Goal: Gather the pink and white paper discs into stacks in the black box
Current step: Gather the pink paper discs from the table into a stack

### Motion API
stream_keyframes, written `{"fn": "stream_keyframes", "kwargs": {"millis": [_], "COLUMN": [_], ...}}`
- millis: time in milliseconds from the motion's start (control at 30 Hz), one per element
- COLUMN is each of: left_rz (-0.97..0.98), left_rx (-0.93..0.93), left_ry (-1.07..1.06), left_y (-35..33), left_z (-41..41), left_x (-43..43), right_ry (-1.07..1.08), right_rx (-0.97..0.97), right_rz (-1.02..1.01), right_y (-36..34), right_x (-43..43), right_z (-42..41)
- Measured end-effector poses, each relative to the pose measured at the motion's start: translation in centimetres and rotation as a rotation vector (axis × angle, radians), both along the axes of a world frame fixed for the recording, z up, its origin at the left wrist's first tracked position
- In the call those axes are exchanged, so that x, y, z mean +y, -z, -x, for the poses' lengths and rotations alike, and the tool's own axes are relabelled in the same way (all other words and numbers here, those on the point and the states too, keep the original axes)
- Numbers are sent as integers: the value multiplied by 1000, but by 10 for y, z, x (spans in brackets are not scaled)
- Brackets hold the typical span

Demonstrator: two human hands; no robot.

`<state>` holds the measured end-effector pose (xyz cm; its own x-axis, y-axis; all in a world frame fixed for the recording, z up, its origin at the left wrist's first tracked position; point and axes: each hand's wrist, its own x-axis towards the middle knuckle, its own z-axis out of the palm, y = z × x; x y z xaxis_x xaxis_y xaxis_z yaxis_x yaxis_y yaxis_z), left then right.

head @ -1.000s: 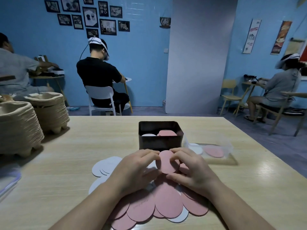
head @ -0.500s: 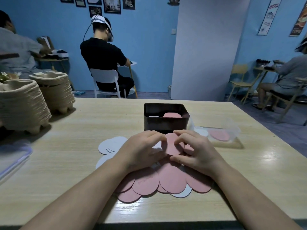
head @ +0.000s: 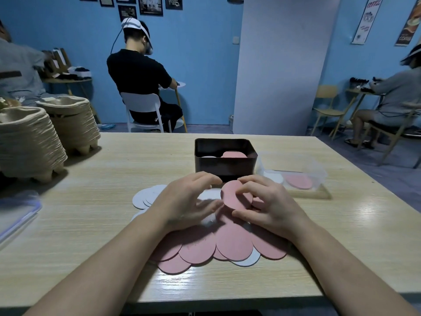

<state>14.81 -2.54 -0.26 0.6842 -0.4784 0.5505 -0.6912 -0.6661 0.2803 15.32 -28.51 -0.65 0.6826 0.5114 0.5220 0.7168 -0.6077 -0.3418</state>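
A black box (head: 224, 166) stands mid-table with a pink stack (head: 234, 154) and a white stack (head: 208, 156) showing inside. In front of it lies a loose spread of pink discs (head: 234, 244) with white discs (head: 148, 196) at its left. My right hand (head: 268, 206) pinches a tilted pink disc (head: 234, 197) just before the box. My left hand (head: 191, 201) hovers beside it with curled fingers, its fingertips near the disc's left edge and over a white disc.
A clear plastic tray (head: 293, 176) holding a pink and a white disc sits right of the box. Stacks of pulp egg trays (head: 29, 142) stand at the far left, a clear lid (head: 16, 215) at the left edge. Seated people work at other tables behind.
The camera tilted down, so the table sits higher in view. My hands stay in front of the box on the pink disc; the left fingers have drawn slightly away from it.
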Motion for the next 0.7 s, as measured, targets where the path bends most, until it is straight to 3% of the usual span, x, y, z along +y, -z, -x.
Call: {"fn": "stream_keyframes", "kwargs": {"millis": [167,467,700], "left_rz": [9,-205,-197], "left_rx": [-2,53,78], "left_ry": [-31,93,101], "left_y": [-4,4,5], "left_z": [16,53,52], "left_x": [-1,-19,-17], "right_ry": [123,135,162], "right_rx": [-22,-18,19], "right_rz": [-18,-64,-31], "right_y": [-7,9,13], "right_x": [-11,-20,-21], "right_z": [14,67,69]}}
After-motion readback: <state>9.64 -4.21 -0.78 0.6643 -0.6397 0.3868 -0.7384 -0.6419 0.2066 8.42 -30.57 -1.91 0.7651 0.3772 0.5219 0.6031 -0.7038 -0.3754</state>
